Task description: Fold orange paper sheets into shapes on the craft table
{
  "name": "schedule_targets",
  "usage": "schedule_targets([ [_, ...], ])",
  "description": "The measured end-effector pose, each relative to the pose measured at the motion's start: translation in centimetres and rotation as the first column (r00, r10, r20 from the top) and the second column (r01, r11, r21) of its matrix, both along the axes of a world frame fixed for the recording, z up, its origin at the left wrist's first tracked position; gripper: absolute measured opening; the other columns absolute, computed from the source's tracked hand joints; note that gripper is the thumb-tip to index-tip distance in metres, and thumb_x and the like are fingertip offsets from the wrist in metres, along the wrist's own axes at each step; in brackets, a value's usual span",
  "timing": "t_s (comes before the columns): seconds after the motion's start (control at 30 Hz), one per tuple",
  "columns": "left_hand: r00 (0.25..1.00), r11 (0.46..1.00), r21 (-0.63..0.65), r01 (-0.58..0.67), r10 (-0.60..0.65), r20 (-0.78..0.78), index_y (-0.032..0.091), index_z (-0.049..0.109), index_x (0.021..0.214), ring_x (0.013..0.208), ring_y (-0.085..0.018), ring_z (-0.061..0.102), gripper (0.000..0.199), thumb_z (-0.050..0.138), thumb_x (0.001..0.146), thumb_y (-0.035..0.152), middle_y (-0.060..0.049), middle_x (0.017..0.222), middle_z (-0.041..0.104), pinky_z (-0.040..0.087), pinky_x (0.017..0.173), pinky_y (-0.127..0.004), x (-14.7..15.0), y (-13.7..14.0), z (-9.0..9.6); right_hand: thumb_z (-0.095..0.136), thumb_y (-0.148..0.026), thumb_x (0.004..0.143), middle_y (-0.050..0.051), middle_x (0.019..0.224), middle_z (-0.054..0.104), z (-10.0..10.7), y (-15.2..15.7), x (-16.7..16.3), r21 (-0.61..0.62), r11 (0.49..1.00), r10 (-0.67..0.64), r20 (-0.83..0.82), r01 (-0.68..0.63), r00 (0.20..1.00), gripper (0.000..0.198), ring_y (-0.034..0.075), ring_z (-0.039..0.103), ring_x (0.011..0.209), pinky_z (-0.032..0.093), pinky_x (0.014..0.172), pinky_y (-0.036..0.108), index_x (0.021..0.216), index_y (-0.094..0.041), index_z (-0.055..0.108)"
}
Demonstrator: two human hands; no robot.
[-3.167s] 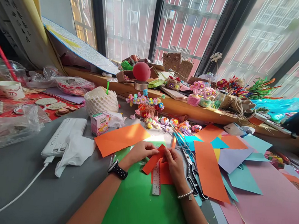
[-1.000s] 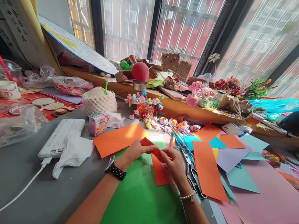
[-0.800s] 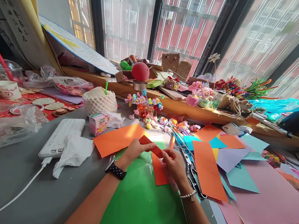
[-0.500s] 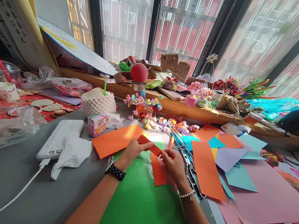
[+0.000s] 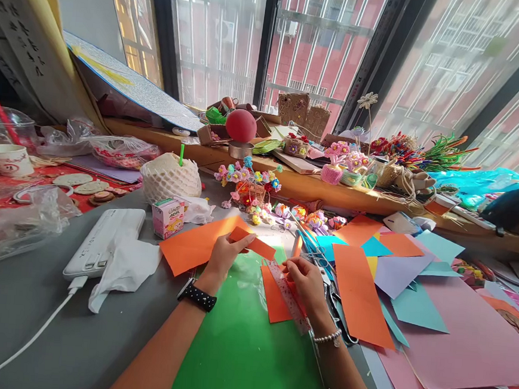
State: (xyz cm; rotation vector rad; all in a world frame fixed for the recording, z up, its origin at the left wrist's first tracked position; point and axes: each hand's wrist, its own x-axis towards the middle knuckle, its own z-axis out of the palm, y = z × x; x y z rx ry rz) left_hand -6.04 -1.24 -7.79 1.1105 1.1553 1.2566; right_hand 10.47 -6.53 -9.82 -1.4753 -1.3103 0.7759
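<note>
My left hand (image 5: 225, 256) is closed, thumb and fingers pinching a short folded orange paper strip (image 5: 259, 246) above the green mat (image 5: 252, 344). The strip's right end is free. Just to the right, my right hand (image 5: 304, 284) has curled fingers against a pink patterned ruler (image 5: 285, 292), which slants under the palm; the exact grip is partly hidden. Beneath the ruler lies an orange paper piece (image 5: 273, 303). A wide orange sheet (image 5: 204, 243) rests behind my left hand. Scissors (image 5: 334, 302) lie beside my right wrist.
Coloured paper sheets (image 5: 464, 336) spread over the right side. To the left are a white power bank (image 5: 105, 239) with a cable, a crumpled tissue (image 5: 128, 268) and a small pink box (image 5: 168, 217). Pipe-cleaner flowers (image 5: 249, 182) and a wrapped coconut (image 5: 171, 178) stand behind.
My right hand has let go of the strip's right end and moved slightly right. My left hand has carried the strip a little left and up. More of the ruler shows.
</note>
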Motion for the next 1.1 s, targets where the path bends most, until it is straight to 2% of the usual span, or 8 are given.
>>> schedule_targets([
  [0.07, 0.999, 1.000, -0.015, -0.023, 0.024, 0.025, 0.012, 0.060, 0.063, 0.057, -0.012, 0.053, 0.030, 0.071, 0.050, 0.036, 0.000, 0.061, 0.059, 0.045, 0.058, -0.024, 0.0, 0.0, 0.1, 0.047, -0.032, 0.074, 0.004, 0.066, 0.063, 0.2, -0.1, -0.1, 0.031, 1.000, 0.002, 0.025, -0.002, 1.000, 0.020, 0.016, 0.057, 0.061, 0.044, 0.059, 0.028, 0.070, -0.017, 0.061],
  [0.23, 0.977, 0.978, -0.018, 0.205, -0.206, -0.056, 0.013, 0.060, 0.061, 0.057, -0.012, 0.052, 0.023, 0.069, 0.054, 0.033, 0.001, 0.059, 0.058, 0.042, 0.058, -0.023, 0.4, -0.5, -0.1, 0.050, -0.040, 0.074, 0.005, 0.077, 0.062, 0.4, -0.3, -0.9, 0.096, 0.995, -0.012, 0.070, 0.005, 0.997, 0.025, 0.016, 0.055, 0.064, 0.044, 0.057, 0.027, 0.081, -0.018, 0.058],
  [0.33, 0.963, 0.965, -0.041, 0.260, -0.262, -0.067, 0.013, 0.059, 0.060, 0.056, -0.012, 0.051, 0.023, 0.068, 0.056, 0.034, 0.001, 0.057, 0.056, 0.041, 0.057, -0.023, 0.6, -0.6, -0.1, 0.053, -0.041, 0.072, 0.004, 0.075, 0.058, 0.1, -0.3, -1.1, 0.076, 0.997, 0.019, 0.136, -0.030, 0.991, 0.024, 0.015, 0.052, 0.063, 0.044, 0.057, 0.027, 0.076, -0.019, 0.060],
  [0.4, 0.957, 0.960, -0.042, 0.278, -0.280, -0.075, 0.014, 0.057, 0.058, 0.055, -0.011, 0.050, 0.024, 0.068, 0.056, 0.035, 0.002, 0.055, 0.054, 0.039, 0.056, -0.023, 0.6, -0.6, 0.0, 0.053, -0.040, 0.072, 0.005, 0.079, 0.055, -0.1, -0.2, -1.0, 0.082, 0.996, 0.029, 0.124, -0.039, 0.992, 0.023, 0.017, 0.052, 0.071, 0.045, 0.059, 0.027, 0.070, -0.019, 0.060],
  [0.5, 0.962, 0.964, -0.013, 0.267, -0.268, -0.057, 0.013, 0.057, 0.059, 0.057, -0.011, 0.050, 0.025, 0.067, 0.056, 0.036, 0.002, 0.057, 0.054, 0.040, 0.058, -0.022, 0.5, -0.6, 0.1, 0.054, -0.038, 0.072, 0.007, 0.091, 0.052, -0.4, 0.0, -0.7, 0.103, 0.992, 0.070, 0.036, -0.073, 0.997, 0.020, 0.019, 0.051, 0.091, 0.045, 0.066, 0.027, 0.067, -0.020, 0.059],
  [0.6, 0.979, 0.978, 0.029, 0.204, -0.205, 0.010, 0.013, 0.059, 0.065, 0.063, -0.011, 0.051, 0.025, 0.067, 0.058, 0.036, 0.001, 0.065, 0.056, 0.041, 0.063, -0.023, 0.3, -0.3, 0.0, 0.054, -0.037, 0.071, 0.006, 0.098, 0.052, -0.4, 0.1, -0.4, 0.096, 0.991, 0.100, -0.013, -0.098, 0.995, 0.018, 0.020, 0.048, 0.099, 0.045, 0.071, 0.028, 0.066, -0.020, 0.058],
  [0.77, 0.992, 0.991, 0.057, 0.119, -0.121, 0.040, 0.013, 0.059, 0.065, 0.064, -0.011, 0.051, 0.026, 0.068, 0.056, 0.037, 0.000, 0.066, 0.056, 0.042, 0.064, -0.022, 0.1, 0.0, -0.3, 0.055, -0.035, 0.071, 0.007, 0.101, 0.051, -0.2, 0.1, -0.2, 0.094, 0.989, 0.123, -0.048, -0.119, 0.991, 0.015, 0.020, 0.047, 0.102, 0.045, 0.071, 0.028, 0.066, -0.021, 0.057],
  [1.1, 0.992, 0.995, 0.011, 0.103, -0.104, 0.070, 0.015, 0.055, 0.057, 0.060, -0.011, 0.050, 0.025, 0.063, 0.056, 0.039, 0.002, 0.059, 0.054, 0.042, 0.060, -0.022, 0.3, -0.2, 0.2, 0.054, -0.033, 0.072, 0.007, 0.100, 0.052, 0.4, -0.3, -0.7, 0.065, 0.982, 0.179, -0.035, -0.177, 0.983, 0.014, 0.020, 0.051, 0.095, 0.046, 0.070, 0.029, 0.066, -0.021, 0.057],
])
